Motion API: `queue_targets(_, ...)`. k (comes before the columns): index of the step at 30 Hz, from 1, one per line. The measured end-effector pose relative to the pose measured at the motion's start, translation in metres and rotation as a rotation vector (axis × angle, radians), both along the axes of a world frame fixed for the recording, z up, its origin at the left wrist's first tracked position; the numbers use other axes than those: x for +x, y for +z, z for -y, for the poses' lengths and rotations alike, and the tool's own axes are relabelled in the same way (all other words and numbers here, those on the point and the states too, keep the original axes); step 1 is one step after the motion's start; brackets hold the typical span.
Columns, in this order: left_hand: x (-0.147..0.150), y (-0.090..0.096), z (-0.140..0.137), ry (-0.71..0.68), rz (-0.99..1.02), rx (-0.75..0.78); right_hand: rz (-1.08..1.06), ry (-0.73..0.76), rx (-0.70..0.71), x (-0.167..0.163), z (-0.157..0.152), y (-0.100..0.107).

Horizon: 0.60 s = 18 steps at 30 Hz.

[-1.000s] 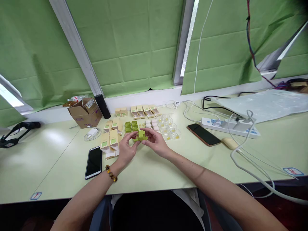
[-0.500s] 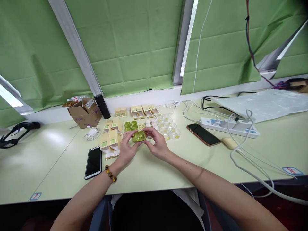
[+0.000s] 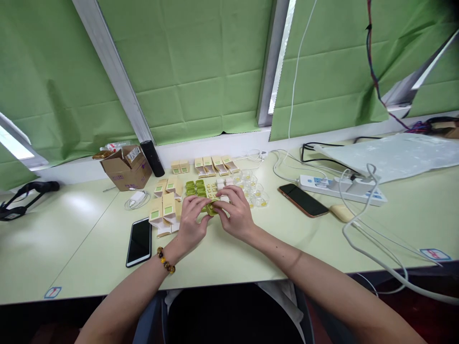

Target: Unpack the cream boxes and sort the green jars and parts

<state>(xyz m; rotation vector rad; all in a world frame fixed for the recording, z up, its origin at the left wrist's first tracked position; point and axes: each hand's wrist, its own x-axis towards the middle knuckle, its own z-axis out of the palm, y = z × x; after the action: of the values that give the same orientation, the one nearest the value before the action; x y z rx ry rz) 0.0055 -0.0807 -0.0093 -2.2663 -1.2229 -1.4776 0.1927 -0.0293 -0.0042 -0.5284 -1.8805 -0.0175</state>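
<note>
Between both hands, just above the table, is a small green square plastic case (image 3: 211, 209), mostly covered by fingers. My left hand (image 3: 191, 223) is closed on its left side, thumb low. My right hand (image 3: 234, 212) pinches at its right side, fingertips reaching over the top; whether they hold a smaller piece is hidden. Just beyond lie more green plastic cases (image 3: 191, 185), small yellow pieces (image 3: 210, 188), white blocks (image 3: 228, 181) partly hidden by my right hand, and clear plastic cups (image 3: 261, 199) with yellow bits inside.
Small cream cartons (image 3: 170, 205) with green squares stand at left and behind. A phone (image 3: 139, 242) lies left, another phone (image 3: 303, 199) right, beside a power strip (image 3: 340, 188) and loose white cables. A cardboard box (image 3: 127, 168) and black cylinder (image 3: 152, 158) stand back left.
The green case has tilted and is now more covered. My right fingers have moved over its top, and my left fingers have closed in nearer to it.
</note>
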Motion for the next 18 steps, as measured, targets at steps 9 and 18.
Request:
queue_targets(9, 0.0008, 0.0031, 0.0014, 0.033, -0.090, 0.034, 0.049, -0.034, 0.034, -0.0020, -0.0023, -0.0026)
queue_targets(18, 0.0022, 0.0078, 0.0059, 0.110, -0.134, 0.037, -0.052, -0.001, 0.130, 0.0005, 0.0002, -0.0015)
